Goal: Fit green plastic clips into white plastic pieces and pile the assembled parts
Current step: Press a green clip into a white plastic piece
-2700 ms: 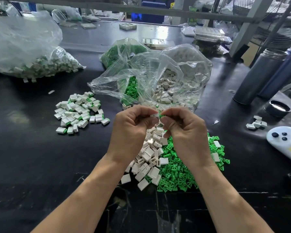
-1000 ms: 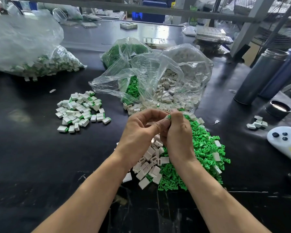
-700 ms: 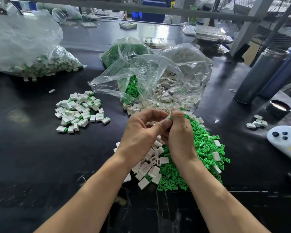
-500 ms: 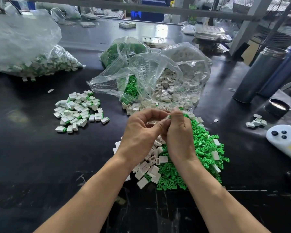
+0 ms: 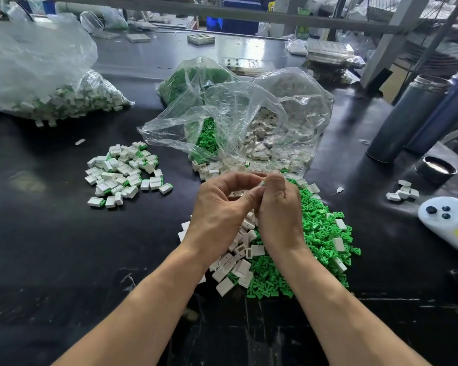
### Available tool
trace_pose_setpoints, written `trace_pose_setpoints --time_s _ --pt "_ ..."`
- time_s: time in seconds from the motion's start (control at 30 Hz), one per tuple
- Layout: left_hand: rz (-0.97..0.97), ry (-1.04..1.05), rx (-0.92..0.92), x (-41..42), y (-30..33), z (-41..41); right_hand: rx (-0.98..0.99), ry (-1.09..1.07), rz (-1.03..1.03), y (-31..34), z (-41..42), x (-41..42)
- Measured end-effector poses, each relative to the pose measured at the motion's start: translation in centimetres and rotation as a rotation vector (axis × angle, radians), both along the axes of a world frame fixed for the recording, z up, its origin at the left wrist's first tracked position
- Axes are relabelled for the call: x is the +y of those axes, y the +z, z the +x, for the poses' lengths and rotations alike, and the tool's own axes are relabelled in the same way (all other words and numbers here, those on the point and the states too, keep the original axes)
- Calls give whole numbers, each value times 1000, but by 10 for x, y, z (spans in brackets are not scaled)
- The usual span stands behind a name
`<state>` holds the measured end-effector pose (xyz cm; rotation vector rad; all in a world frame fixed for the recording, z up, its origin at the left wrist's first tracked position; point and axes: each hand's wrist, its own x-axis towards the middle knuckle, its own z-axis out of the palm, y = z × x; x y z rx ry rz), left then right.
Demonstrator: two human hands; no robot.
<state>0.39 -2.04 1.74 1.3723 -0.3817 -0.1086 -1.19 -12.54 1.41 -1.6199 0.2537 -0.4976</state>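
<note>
Centrally, both hands (image 5: 251, 204) pinching 1 small part (image 5: 261, 184) above loose piles (image 5: 315, 233), bare black table (image 5: 50, 247) leftward.

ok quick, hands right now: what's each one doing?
Left hand: fingers curled, pinching a small part, mostly hidden.
Right hand: fingers curled, pinching the same part.

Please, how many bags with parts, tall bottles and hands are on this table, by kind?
Bags with parts: 3 (bag of assembled parts, bag of green clips, bag of white pieces)
Tall bottles: 2
Hands: 2 (left hand, right hand)
Total: 7
</note>
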Motion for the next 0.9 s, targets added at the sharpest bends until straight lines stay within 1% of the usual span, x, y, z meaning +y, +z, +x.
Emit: trace_pose_setpoints --time_s 0.63,0.9 --pt "-15 -4 -13 -1 -1 -2 -12 -28 -83 -3 1 -3" --pt "12 7 -19 0 0 1 -13 36 -68 -3 0 -4"
